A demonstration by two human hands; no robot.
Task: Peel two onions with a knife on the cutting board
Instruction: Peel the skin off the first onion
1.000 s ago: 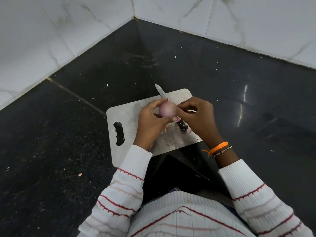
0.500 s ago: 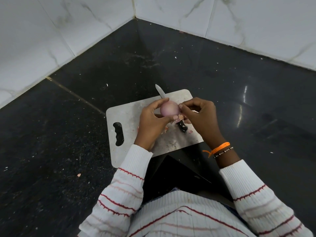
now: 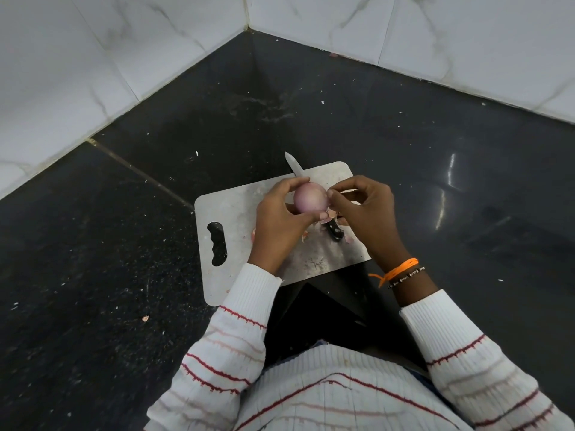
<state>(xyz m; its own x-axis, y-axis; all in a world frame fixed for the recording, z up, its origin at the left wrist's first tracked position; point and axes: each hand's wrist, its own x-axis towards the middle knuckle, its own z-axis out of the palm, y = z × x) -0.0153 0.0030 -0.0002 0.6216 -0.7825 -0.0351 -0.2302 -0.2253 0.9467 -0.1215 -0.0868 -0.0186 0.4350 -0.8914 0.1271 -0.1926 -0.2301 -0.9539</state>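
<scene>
The left hand (image 3: 277, 217) grips a pale pink onion (image 3: 310, 199) above the cutting board's (image 3: 236, 206) far edge, while the right hand (image 3: 362, 209) pinches at the onion's right side. Beneath them lies the knife (image 3: 334, 230), tip past the board's far edge.

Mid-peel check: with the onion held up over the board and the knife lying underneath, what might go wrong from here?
1. The knife lies on the cutting board directly under both hands; a lowered hand may meet the blade.
2. The left hand holds the smooth onion while the right hand pinches at skin; it may slip out.
3. Peel scraps may scatter off the board onto the dark counter.
</scene>
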